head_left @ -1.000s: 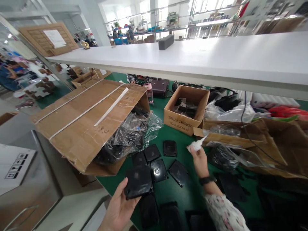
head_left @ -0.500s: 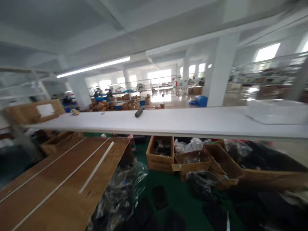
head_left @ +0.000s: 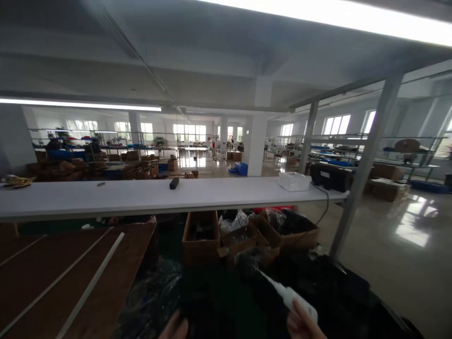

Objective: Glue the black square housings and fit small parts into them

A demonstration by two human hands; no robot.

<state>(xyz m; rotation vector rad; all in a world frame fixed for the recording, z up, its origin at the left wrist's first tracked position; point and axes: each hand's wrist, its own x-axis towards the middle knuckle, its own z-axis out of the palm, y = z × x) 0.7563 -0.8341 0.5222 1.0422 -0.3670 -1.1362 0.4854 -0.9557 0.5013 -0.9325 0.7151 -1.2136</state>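
My right hand is at the bottom edge, right of centre, closed around a white squeeze bottle with a long thin nozzle. The nozzle points up and to the left, above dark things on the floor. Only the fingers of my left hand show at the bottom, left of centre. They look blurred and apart, with nothing visible in them. Nearest to this hand is a heap of clear plastic bags.
A long white shelf crosses ahead, holding a dark block, a clear plastic container and a black case. Open cartons stand beneath. A brown board lies at left; a metal post rises at right.
The view has turned to the right, bringing the metal post and black case into sight. Both hands and the white squeeze bottle have come up into view; at most a thin white tip showed before.
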